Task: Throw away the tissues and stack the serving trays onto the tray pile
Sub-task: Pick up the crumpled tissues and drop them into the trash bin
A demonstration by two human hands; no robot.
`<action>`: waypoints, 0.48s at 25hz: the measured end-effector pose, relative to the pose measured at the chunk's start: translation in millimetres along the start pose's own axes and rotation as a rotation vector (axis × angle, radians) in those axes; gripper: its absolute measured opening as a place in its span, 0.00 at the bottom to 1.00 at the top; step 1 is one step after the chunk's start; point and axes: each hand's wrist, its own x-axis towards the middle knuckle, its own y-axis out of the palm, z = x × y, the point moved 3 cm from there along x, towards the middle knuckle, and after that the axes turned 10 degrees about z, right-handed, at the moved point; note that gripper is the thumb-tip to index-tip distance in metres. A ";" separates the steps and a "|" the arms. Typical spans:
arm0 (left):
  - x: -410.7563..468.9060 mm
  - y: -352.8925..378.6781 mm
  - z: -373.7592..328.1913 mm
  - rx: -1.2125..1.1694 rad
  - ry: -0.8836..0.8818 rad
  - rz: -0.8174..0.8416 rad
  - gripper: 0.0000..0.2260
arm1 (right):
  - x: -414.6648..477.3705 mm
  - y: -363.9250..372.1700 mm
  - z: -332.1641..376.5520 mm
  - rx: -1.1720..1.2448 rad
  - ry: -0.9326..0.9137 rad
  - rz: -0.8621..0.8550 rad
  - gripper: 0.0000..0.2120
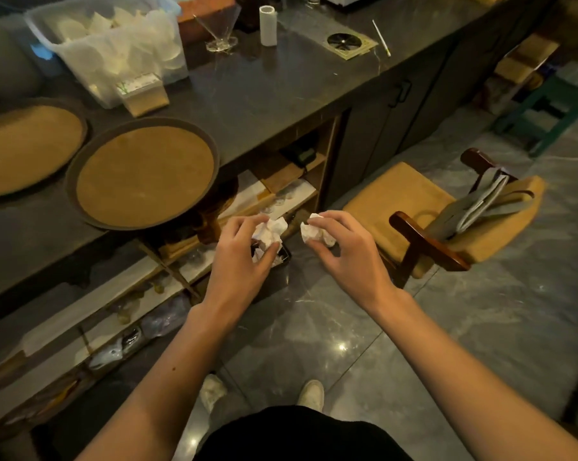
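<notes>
Your left hand (244, 247) and right hand (341, 247) each pinch a crumpled white tissue (270, 231) above the small dark floor bin (281, 261) (mostly hidden), undropped, while two round cork-lined serving trays (144, 173) sit unstacked on the dark marble counter (264, 94).

White tissues (270, 231), tan-lined brown trays (144, 176), grey marbled counter (264, 91)
</notes>
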 end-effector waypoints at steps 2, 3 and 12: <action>-0.1 13.2 -5.6 -0.005 -0.025 0.006 0.19 | -3.3 -4.9 -15.9 -0.004 0.013 0.018 0.14; 0.0 18.1 -6.5 -0.002 -0.038 0.007 0.19 | -3.2 -5.5 -21.5 0.002 0.020 0.029 0.14; 17.5 24.1 32.8 -0.037 -0.114 0.046 0.16 | 29.7 32.7 -37.4 -0.004 0.029 0.137 0.15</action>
